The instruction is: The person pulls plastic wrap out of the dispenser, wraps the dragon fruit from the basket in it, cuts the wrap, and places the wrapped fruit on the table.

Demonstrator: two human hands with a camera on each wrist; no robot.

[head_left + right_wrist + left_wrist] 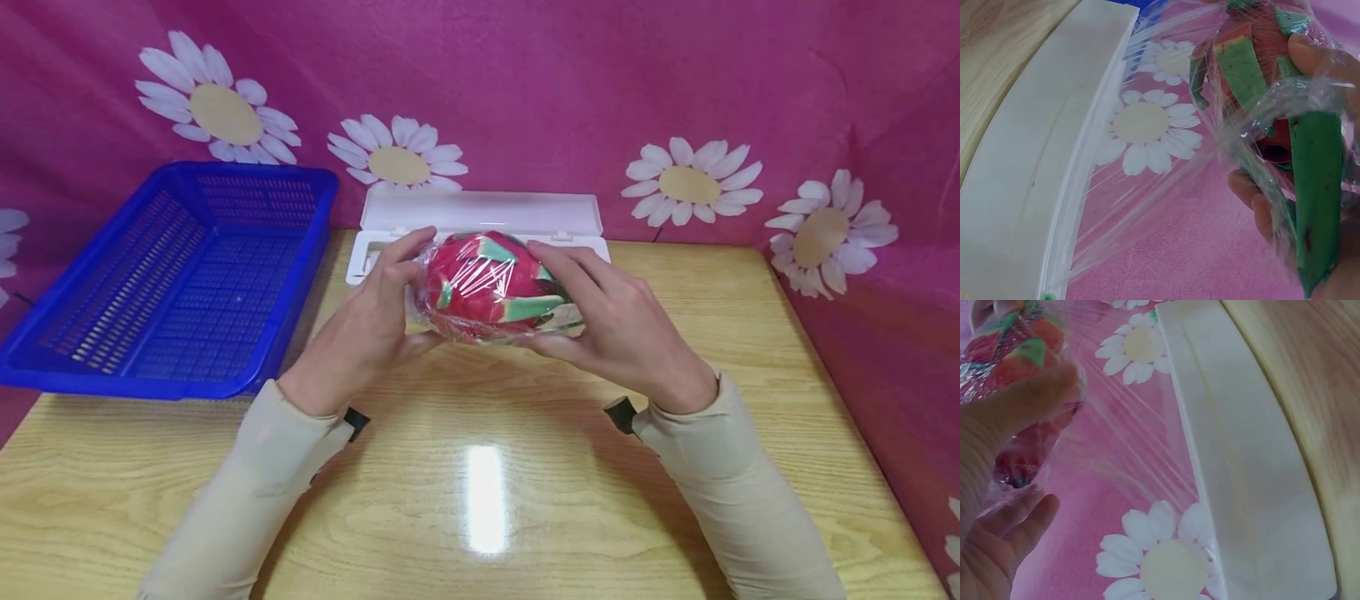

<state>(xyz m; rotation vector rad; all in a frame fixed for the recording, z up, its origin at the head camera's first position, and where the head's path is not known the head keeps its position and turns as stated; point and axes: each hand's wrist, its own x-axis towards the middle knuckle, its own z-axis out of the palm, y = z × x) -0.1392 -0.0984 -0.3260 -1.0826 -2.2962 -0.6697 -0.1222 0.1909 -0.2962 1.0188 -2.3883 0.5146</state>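
A red dragon fruit (pixel 487 279) with green scales is held up above the table, its skin shining under clear cling film. My left hand (pixel 367 321) grips its left end, thumb below and fingers above. On the other end, my right hand (pixel 622 325) holds it the same way. Both wrist views show the film (pixel 1166 200) stretched in creased strands between the fruit and a long white cling film dispenser (pixel 1254 456). The dispenser's lid (pixel 480 212) stands raised behind the hands, and the fruit hides part of its body. A long green scale (pixel 1316 194) sticks out near the right palm.
A blue plastic basket (pixel 240 292) with slatted sides stands on the left of the wooden table (pixel 555 492). Pink cloth (pixel 540 92) printed with white daisies rises behind the table and along its right side.
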